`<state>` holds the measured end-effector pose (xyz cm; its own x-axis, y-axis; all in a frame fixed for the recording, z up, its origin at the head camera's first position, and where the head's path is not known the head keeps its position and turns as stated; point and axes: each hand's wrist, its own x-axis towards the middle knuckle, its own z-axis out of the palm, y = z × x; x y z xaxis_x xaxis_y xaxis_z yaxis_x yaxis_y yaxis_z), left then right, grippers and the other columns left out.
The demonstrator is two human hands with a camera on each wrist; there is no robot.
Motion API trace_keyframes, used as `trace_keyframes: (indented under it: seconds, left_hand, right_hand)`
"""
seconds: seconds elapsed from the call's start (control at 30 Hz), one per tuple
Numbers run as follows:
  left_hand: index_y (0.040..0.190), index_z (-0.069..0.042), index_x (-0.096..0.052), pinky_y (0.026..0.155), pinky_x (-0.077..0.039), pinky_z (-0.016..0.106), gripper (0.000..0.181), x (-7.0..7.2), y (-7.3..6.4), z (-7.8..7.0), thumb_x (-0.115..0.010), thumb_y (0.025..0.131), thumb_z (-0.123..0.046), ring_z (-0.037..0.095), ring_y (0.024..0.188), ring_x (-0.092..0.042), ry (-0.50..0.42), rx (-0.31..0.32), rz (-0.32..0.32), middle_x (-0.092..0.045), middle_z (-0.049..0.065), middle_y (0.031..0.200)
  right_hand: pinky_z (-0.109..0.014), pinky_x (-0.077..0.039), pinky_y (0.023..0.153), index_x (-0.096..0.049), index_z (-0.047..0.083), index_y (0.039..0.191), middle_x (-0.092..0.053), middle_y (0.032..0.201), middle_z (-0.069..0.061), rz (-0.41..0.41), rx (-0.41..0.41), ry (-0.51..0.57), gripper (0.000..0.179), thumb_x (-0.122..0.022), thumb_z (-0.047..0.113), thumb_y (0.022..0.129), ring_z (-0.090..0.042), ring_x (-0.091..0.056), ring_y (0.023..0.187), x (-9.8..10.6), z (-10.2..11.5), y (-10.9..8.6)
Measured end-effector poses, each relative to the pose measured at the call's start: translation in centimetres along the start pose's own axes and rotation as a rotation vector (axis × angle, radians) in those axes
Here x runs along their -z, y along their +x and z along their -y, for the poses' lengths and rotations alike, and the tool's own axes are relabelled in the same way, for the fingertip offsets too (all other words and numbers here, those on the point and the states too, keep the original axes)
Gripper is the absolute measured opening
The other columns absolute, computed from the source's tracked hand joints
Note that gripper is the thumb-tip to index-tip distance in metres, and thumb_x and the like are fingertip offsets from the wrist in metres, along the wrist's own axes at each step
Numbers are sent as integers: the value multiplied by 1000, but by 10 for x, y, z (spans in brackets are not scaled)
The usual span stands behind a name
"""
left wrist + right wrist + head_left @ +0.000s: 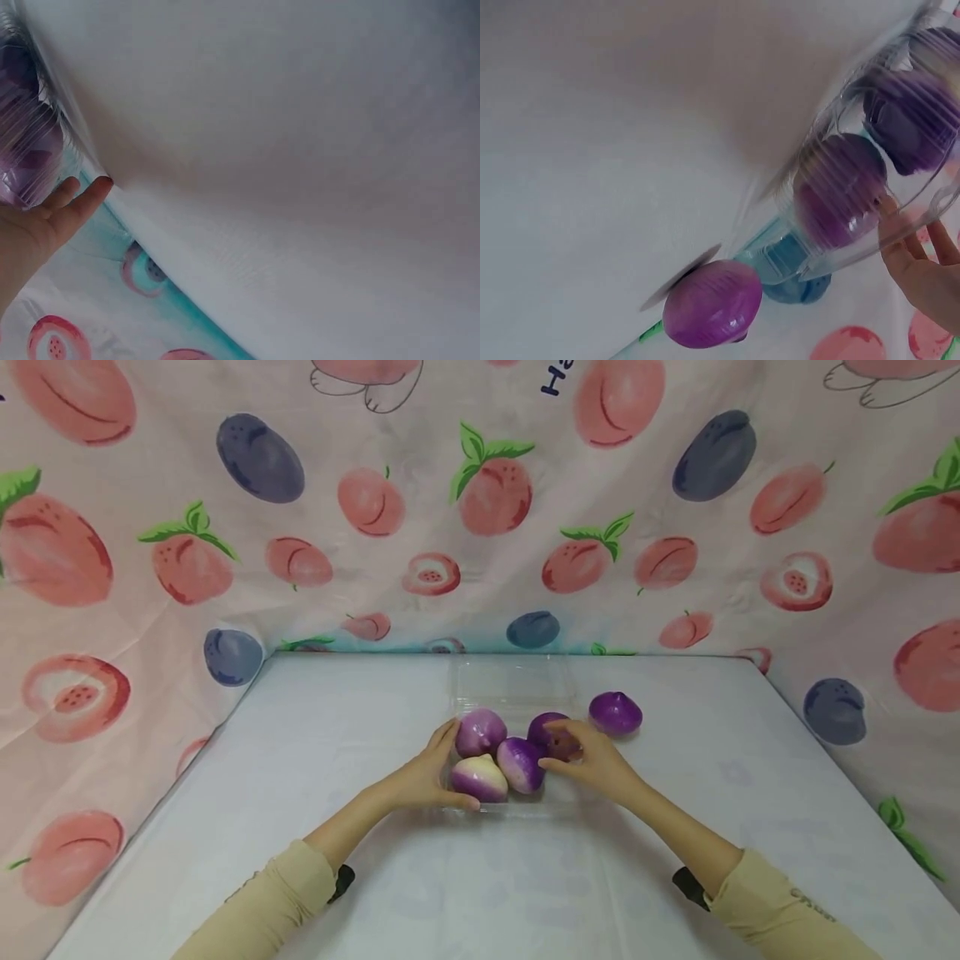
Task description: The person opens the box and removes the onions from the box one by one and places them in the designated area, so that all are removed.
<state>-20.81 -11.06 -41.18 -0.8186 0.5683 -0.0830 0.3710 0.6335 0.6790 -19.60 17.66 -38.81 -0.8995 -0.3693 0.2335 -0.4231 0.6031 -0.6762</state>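
Nearest to us, two beige sleeves [258, 902] come in from the lower corners, a dark object [342, 883] showing under the left wrist and another under the right. Ahead of them, on the white table [225, 843], we see the left hand [420, 778] at the near left corner of a clear plastic box [558, 799]; its thumb lies along the front edge and its fingers, fairly straight and apart from the thumb, touch the left side. Inside the box, the cream-and-purple bulb [480, 782] sits in front at the left, with the two-tone bulb [521, 767] just beside it and the lilac bulb [481, 732] behind. The right hand [600, 762] reaches over the right side to the dark purple bulb [553, 742] at the back right; finger and thumb stand apart, fingertips against this bulb, and we cannot tell whether they clamp on it. Farther back, the box's clear lid [510, 681] lies folded open, and the loose purple bulb [615, 714] rests on the table to the right, outside the box. Beyond the table, we find a pale cloth [420, 452] printed with peaches and blue fruit.
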Motion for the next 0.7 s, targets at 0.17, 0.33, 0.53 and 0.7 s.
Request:
trace_keyframes:
  seconds: [0.17, 0.33, 0.53, 0.7]
  left_hand:
    - [151, -8, 11, 113, -25, 52, 128, -2, -2, 2, -76, 69, -56, 39, 144, -11, -56, 13, 14, 12, 12, 159]
    - [150, -10, 14, 114, -23, 52, 128, -4, -1, 3, -75, 71, -56, 39, 144, -8, -82, 8, 31, 16, 12, 158]
    - [150, -9, 15, 114, -23, 52, 128, -4, -1, 4, -74, 71, -57, 40, 144, -8, -80, 15, 50, 19, 13, 157]
    - [150, -12, 16, 113, -25, 52, 127, -1, -2, 2, -74, 71, -57, 40, 143, -12, -78, 35, 63, 20, 9, 158]
  right_hand:
    - [-39, -56, 74, -54, -6, 121, -61, 107, -22, 26, 26, 24, 51, -75, 13, 79, -30, -62, 88, -9, 1, -2]
    - [-39, -56, 75, -53, -6, 122, -59, 109, -23, 36, 39, 17, 54, -76, 14, 78, -32, -62, 90, -15, 1, -2]
    - [-41, -55, 80, -49, -3, 128, -57, 116, -23, 102, 2, -26, 59, -75, 21, 80, -32, -60, 95, -18, 5, -1]
    - [-40, -54, 84, -47, -3, 131, -55, 124, -22, 131, -16, -53, 62, -74, 23, 81, -30, -58, 99, -20, 6, 0]
